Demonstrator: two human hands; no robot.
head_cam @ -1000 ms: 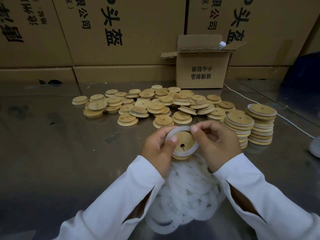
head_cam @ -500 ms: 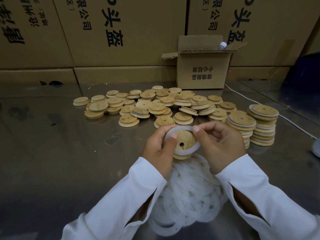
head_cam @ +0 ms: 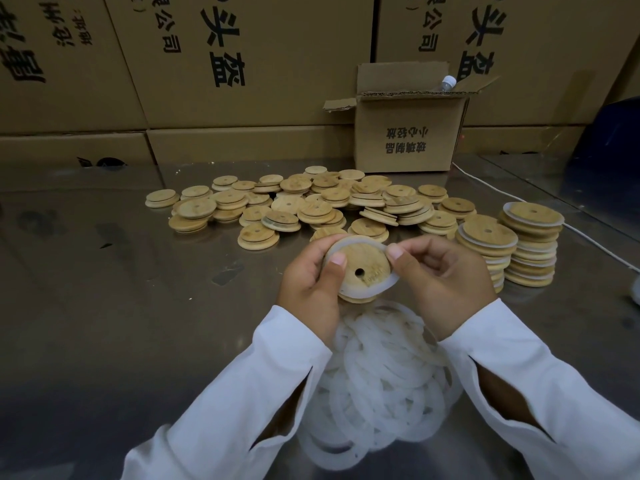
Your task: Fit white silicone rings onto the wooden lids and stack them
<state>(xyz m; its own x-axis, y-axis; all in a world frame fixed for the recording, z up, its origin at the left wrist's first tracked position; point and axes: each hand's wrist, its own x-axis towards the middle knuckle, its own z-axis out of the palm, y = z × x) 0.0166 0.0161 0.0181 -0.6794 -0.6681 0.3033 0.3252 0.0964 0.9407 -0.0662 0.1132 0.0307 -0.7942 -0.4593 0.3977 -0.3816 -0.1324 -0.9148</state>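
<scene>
Stacked brown cartons (head_cam: 242, 64) printed with black characters walled the far side of the steel bench (head_cam: 104, 323) I was watching. Both hands were raised just above the bench at the centre of the head view, with one wooden lid (head_cam: 360, 265) between them. The left hand (head_cam: 311, 285) gripped the lid from its left side, fingers curled behind it and the thumb lying across the wooden face near the small centre hole. The right hand (head_cam: 443, 278) pinched the white silicone ring (head_cam: 388, 284) at the lid's upper right edge, its fingers curled in. That ring ran round the lid, and its lower right part flared out past the wood. I could not tell whether it was fully seated.

Directly beneath the hands and between the white sleeves lay a loose heap of silicone rings (head_cam: 384, 382), overlapping on the bench. Beyond the hands, a scatter of bare wooden lids (head_cam: 294, 206) spread across the bench, some lying on top of one another. To the right stood two stacks of ringed lids, the nearer stack (head_cam: 488, 251) just beside the right hand and the farther stack (head_cam: 533, 244) touching it.

A small open cardboard box (head_cam: 408, 133) stood behind the scatter, against the cartons. Only a clear bottle with a white cap (head_cam: 446, 83) showed over its rim; the rest of its contents were hidden. A white cable (head_cam: 588, 237) trailed past the stacks.
</scene>
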